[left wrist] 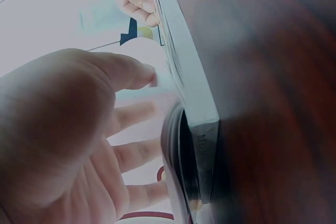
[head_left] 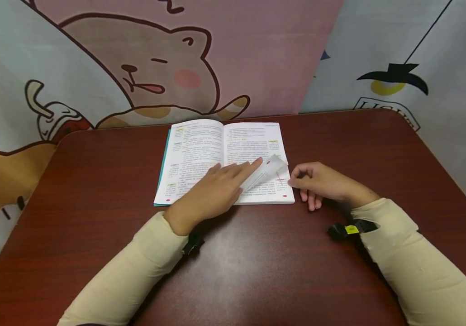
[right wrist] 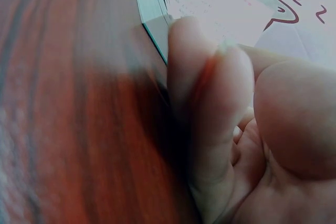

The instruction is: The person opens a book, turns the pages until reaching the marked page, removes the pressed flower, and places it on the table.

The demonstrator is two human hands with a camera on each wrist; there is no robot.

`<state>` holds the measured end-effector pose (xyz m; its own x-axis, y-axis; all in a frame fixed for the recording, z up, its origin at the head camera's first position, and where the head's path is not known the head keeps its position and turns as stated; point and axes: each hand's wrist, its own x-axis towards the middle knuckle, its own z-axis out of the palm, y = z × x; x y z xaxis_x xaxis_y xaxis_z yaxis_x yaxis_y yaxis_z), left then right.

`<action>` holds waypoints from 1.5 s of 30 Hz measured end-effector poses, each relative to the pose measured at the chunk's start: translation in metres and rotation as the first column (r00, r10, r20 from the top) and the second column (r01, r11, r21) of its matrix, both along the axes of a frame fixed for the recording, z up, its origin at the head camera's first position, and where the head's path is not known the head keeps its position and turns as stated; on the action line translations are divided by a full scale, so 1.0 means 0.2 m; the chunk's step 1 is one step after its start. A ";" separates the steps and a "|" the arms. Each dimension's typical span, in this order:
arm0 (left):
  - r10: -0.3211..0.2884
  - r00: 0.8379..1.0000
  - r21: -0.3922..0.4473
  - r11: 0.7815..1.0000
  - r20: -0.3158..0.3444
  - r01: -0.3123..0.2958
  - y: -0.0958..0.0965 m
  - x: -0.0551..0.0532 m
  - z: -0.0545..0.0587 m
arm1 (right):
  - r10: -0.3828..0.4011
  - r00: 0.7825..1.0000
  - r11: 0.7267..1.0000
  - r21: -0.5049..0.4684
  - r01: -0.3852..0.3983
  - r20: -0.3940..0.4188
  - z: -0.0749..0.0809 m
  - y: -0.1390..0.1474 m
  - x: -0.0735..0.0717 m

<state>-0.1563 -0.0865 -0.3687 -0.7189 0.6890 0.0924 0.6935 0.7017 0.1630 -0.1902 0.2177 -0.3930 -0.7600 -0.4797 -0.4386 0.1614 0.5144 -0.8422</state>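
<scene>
Evidently, the left hand [head_left: 220, 188] lies unclenched against the lifted page [head_left: 268, 171] of the paperback [head_left: 200, 147]; the right hand's [head_left: 318, 181] grip, four o'clock, cannot be determined. Light pressure should avoid creasing.

I am at what looks like an indoor study corner; whether it is in a home or a classroom, I cannot tell. In front of me a dark red-brown wooden table [head_left: 237, 276] fills the lower part of the head view, with an open book [head_left: 200, 149] near the centre. Behind, across the top of the frame, a cartoon-printed wall covering [head_left: 273, 54] shows a closed-eyed bear [head_left: 106, 50] at upper left and a hanging lamp [head_left: 397, 76] at upper right.
</scene>
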 end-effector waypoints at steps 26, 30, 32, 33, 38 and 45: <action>-0.081 0.989 -0.111 0.991 -0.123 0.067 0.00 -0.01 0.02 | -0.004 1.000 1.000 -0.001 0.004 0.001 -0.01 0.01 0.00; -0.083 0.986 -0.129 0.990 -0.145 0.065 0.00 -0.01 0.02 | -0.005 1.000 1.000 0.000 0.005 -0.005 -0.01 0.01 0.00; -0.089 0.984 -0.132 0.989 -0.157 0.069 0.00 -0.02 0.02 | -0.007 1.000 1.000 0.000 0.007 0.001 -0.01 0.01 0.00; -0.092 0.982 -0.134 0.989 -0.162 0.071 0.00 -0.02 0.02 | -0.007 1.000 1.000 -0.001 0.007 0.002 0.00 0.01 0.00; -0.100 0.981 -0.125 0.989 -0.167 0.080 0.00 -0.02 0.02 | -0.003 1.000 1.000 0.008 0.003 -0.008 0.00 0.00 0.01; -0.073 0.977 -0.120 0.992 -0.198 0.050 0.00 -0.02 0.02 | 0.012 0.999 1.000 0.021 -0.011 -0.040 -0.01 0.00 0.00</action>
